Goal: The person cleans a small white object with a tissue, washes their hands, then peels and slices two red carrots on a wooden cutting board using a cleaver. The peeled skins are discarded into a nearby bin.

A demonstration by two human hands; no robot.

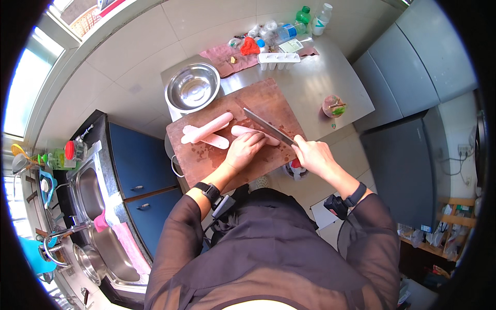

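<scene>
A large brown wooden cutting board (267, 97) lies before me on a steel-topped table. My left hand (245, 149) presses its fingers onto a pink sausage (240, 131), covering the sausage's middle. In my right hand (313, 152) is a kitchen knife (267, 126), gripped by its handle. Its long blade slants up and left across the board, right beside that sausage's far side; whether the two touch I cannot tell. To the left of my left hand, more pink sausages (207, 130) lie crossed over each other. Damp patches mark the board.
Behind the board's left corner stands a steel bowl (192, 88). A white ice-cube tray (279, 59), a pink cloth (228, 58) and plastic bottles (303, 15) are at the back. A round reddish item (333, 106) sits to the right. A double sink (91, 190) is at left.
</scene>
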